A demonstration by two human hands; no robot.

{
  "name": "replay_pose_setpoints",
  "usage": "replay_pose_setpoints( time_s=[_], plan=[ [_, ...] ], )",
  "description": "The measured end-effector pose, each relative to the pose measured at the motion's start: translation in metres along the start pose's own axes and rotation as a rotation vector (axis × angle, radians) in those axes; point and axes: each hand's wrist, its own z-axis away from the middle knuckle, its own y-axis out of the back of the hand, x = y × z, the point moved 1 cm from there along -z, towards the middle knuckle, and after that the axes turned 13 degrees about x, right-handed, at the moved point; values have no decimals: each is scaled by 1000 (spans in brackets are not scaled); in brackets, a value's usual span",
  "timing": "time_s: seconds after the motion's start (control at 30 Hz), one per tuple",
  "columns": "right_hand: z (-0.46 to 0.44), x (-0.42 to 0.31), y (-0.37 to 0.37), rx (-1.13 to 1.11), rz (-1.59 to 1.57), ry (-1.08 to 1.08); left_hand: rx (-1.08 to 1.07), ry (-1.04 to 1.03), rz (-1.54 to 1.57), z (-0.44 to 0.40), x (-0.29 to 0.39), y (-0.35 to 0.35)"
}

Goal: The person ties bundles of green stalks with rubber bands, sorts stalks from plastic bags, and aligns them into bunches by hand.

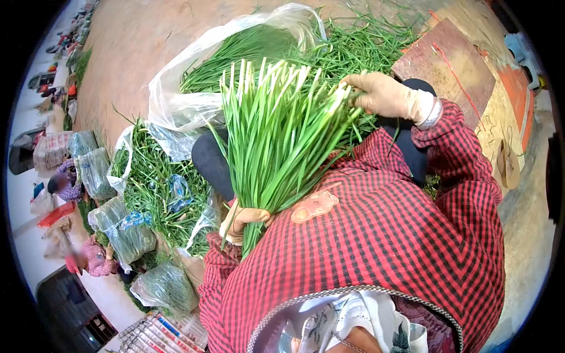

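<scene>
A thick bunch of garlic chives [276, 135] fans upward in front of my chest, pale cut ends at the top. My left hand [244, 222], in a light glove, is wrapped round the bunch near its lower, leafy end. Also gloved, my right hand [376, 94] is at the upper right edge of the bunch, with thumb and fingers closed about the pale stem ends there. Behind the bunch lies an open clear plastic bag [170, 97] with more chives inside. Loose chives [371, 44] are heaped beside that bag.
Left of my knee stands an open bag of loose greens [153, 200]. Filled plastic bags [168, 288] line the left side, where two people [97, 256] sit. A reddish board [450, 65] lies on the right, near a pair of sandals [507, 165].
</scene>
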Motion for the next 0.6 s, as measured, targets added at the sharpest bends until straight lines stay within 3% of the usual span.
replay_pose_setpoints(
  time_s=[0.07, 0.17, 0.2, 0.27, 0.3, 0.37, 0.43, 0.47, 0.6],
  plan=[
    [-9, 35, -8, 247, -174, 201, -58, 59, 128, 5, 4, -10],
    [-14, 45, 28, 205, -351, -206, -95, -71, 164, 1, 0, -13],
    [-16, 56, 34, 200, -379, -287, 34, -60, 176, -1, -17, 0],
    [-15, 72, 30, 288, -49, -312, 24, -46, 297, 7, 0, -27],
    [-11, 90, 8, 469, 176, -71, 12, -30, 416, 9, 7, -36],
    [-6, 43, 6, 382, -67, -107, -29, -3, 442, 2, -1, -27],
    [-5, 2, 3, 354, -228, -90, -225, -4, 525, -8, -10, -15],
    [-3, -15, -4, 346, -186, -29, -118, -55, 353, -7, -6, -20],
    [-13, -47, -35, 480, 58, 232, -86, -56, 368, -6, -1, -31]
  ],
)
